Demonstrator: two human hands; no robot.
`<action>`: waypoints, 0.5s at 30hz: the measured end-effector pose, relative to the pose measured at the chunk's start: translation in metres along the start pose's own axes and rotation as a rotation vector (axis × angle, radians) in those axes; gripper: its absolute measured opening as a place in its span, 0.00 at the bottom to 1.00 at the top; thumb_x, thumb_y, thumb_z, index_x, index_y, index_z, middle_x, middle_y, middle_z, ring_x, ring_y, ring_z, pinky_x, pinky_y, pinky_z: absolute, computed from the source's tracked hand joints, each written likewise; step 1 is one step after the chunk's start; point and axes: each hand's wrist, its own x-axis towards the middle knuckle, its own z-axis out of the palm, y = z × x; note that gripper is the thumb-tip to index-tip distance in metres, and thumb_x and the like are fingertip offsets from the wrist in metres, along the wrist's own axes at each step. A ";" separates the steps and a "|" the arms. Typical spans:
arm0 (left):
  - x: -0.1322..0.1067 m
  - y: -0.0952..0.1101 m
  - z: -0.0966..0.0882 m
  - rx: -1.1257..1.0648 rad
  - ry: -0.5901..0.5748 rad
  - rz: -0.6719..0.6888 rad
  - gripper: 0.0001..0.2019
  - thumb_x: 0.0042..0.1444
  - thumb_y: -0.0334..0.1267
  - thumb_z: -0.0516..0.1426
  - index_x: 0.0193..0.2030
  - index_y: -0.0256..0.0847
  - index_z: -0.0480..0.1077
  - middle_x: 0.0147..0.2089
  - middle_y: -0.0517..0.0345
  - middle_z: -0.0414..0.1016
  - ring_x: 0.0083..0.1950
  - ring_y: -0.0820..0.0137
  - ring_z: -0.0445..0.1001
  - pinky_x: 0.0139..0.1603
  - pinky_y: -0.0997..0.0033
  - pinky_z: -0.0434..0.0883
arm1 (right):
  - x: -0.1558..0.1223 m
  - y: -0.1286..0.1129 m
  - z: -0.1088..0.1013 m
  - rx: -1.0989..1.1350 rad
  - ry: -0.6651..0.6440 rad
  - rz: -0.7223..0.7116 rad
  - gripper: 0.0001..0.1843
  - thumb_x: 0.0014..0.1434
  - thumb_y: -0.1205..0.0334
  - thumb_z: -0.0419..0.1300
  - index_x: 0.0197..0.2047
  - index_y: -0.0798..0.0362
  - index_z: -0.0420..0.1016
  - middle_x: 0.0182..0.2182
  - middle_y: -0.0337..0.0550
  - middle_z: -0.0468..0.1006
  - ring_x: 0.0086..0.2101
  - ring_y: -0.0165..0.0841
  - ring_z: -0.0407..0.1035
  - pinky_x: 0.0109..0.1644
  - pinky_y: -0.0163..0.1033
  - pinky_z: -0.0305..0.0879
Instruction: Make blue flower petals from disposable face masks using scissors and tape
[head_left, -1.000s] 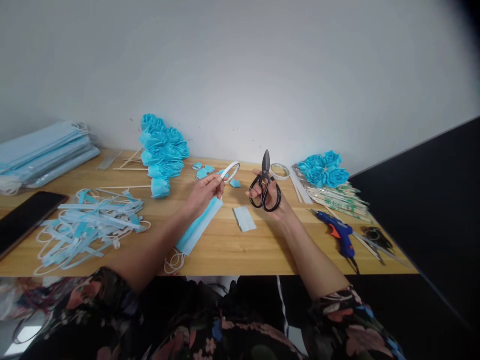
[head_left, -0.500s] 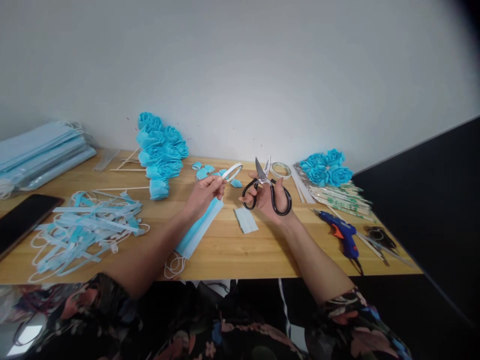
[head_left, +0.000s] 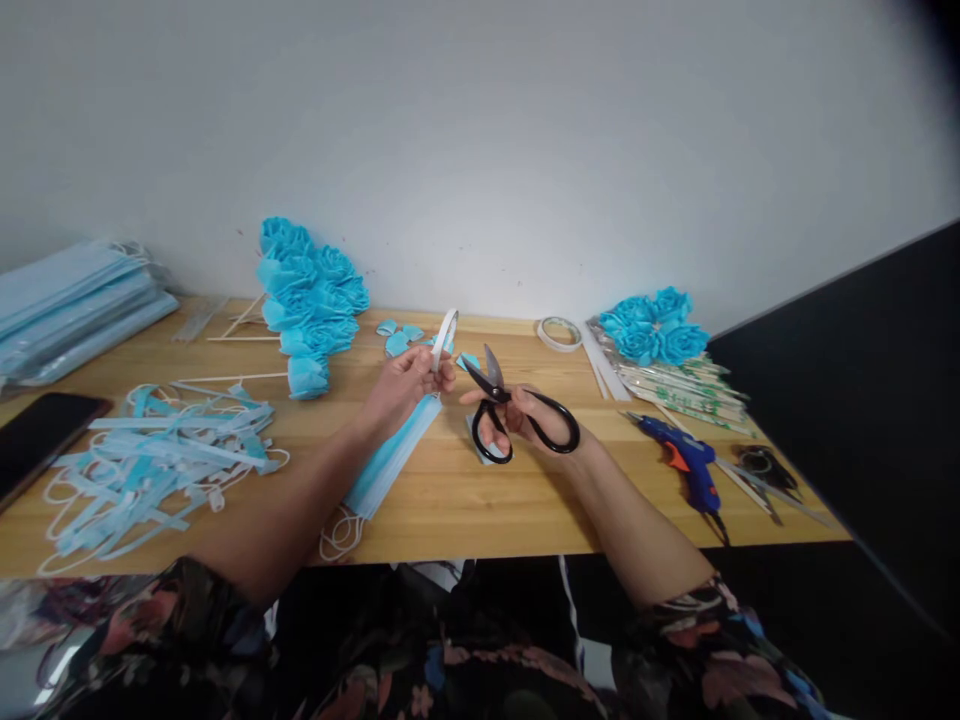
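Note:
My left hand (head_left: 405, 385) pinches the far end of a blue face mask (head_left: 390, 455) that slopes down to the table, its white ear loop (head_left: 445, 338) standing up above my fingers. My right hand (head_left: 525, 420) grips black-handled scissors (head_left: 517, 410), blades parted and pointing left toward the loop, tips a short way from my left fingers. A small blue mask piece (head_left: 480, 440) lies under the scissors.
Cut mask strips and loops (head_left: 150, 450) pile at left beside a phone (head_left: 37, 430) and stacked masks (head_left: 75, 300). Blue mask flowers (head_left: 307, 290) and a second bunch of flowers (head_left: 652, 330) stand at the back. Tape roll (head_left: 559, 332), wrapped chopsticks (head_left: 690, 390), glue gun (head_left: 686, 460) at right.
The scissors swung from upright to pointing left and came down toward my left hand, blades opening. The ear loop tilted more upright.

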 end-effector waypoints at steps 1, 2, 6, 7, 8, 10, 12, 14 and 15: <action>0.000 -0.001 0.000 0.001 -0.013 -0.004 0.29 0.46 0.61 0.69 0.41 0.35 0.74 0.32 0.55 0.77 0.32 0.70 0.76 0.39 0.68 0.73 | -0.001 0.000 0.000 -0.024 -0.013 0.003 0.38 0.61 0.31 0.55 0.55 0.58 0.77 0.28 0.45 0.80 0.21 0.28 0.67 0.25 0.34 0.63; 0.000 -0.002 0.000 0.005 -0.025 -0.006 0.30 0.45 0.61 0.69 0.41 0.35 0.74 0.33 0.55 0.78 0.33 0.70 0.76 0.39 0.67 0.73 | -0.001 -0.001 0.001 -0.046 -0.026 0.009 0.37 0.62 0.32 0.55 0.56 0.58 0.76 0.29 0.46 0.81 0.21 0.28 0.67 0.25 0.34 0.63; -0.002 -0.003 0.001 0.054 -0.089 -0.008 0.29 0.46 0.61 0.69 0.43 0.37 0.74 0.36 0.54 0.78 0.35 0.67 0.77 0.41 0.65 0.74 | -0.003 -0.008 0.005 -0.122 -0.062 0.034 0.33 0.65 0.37 0.56 0.57 0.59 0.75 0.30 0.46 0.81 0.22 0.27 0.67 0.26 0.33 0.63; -0.003 -0.003 0.001 0.075 -0.117 -0.008 0.28 0.47 0.61 0.69 0.43 0.38 0.74 0.36 0.53 0.79 0.36 0.67 0.77 0.42 0.65 0.74 | -0.003 -0.009 0.006 -0.137 -0.062 0.035 0.32 0.65 0.38 0.57 0.56 0.59 0.75 0.30 0.46 0.81 0.22 0.27 0.66 0.26 0.33 0.63; -0.005 -0.003 0.002 0.097 -0.146 -0.005 0.28 0.48 0.61 0.68 0.43 0.38 0.75 0.37 0.53 0.79 0.37 0.66 0.78 0.42 0.65 0.74 | -0.003 -0.010 0.007 -0.149 -0.056 0.032 0.31 0.66 0.39 0.57 0.56 0.59 0.75 0.30 0.46 0.81 0.22 0.27 0.66 0.26 0.33 0.63; -0.007 -0.002 0.002 0.150 -0.187 0.005 0.26 0.51 0.60 0.67 0.44 0.39 0.75 0.38 0.52 0.79 0.38 0.66 0.78 0.44 0.66 0.73 | -0.003 -0.012 0.009 -0.169 -0.044 0.021 0.30 0.66 0.39 0.57 0.55 0.59 0.75 0.31 0.45 0.80 0.22 0.26 0.66 0.26 0.33 0.63; -0.009 0.000 0.003 0.210 -0.204 0.017 0.23 0.53 0.57 0.67 0.43 0.39 0.76 0.39 0.53 0.79 0.39 0.67 0.77 0.44 0.67 0.72 | -0.003 -0.013 0.010 -0.181 -0.033 0.009 0.30 0.66 0.39 0.57 0.54 0.59 0.75 0.31 0.45 0.80 0.22 0.26 0.66 0.26 0.33 0.63; -0.009 0.002 0.004 0.255 -0.202 0.025 0.21 0.53 0.55 0.68 0.42 0.39 0.76 0.36 0.55 0.78 0.37 0.69 0.76 0.43 0.68 0.71 | -0.003 -0.014 0.011 -0.185 -0.031 0.002 0.31 0.66 0.39 0.57 0.54 0.59 0.75 0.30 0.45 0.79 0.23 0.26 0.66 0.27 0.34 0.63; -0.010 0.002 0.005 0.270 -0.200 0.026 0.21 0.52 0.55 0.68 0.40 0.39 0.75 0.35 0.55 0.78 0.36 0.69 0.75 0.42 0.69 0.70 | -0.003 -0.014 0.011 -0.187 -0.034 0.000 0.31 0.66 0.38 0.56 0.54 0.59 0.75 0.30 0.45 0.79 0.23 0.26 0.66 0.27 0.34 0.64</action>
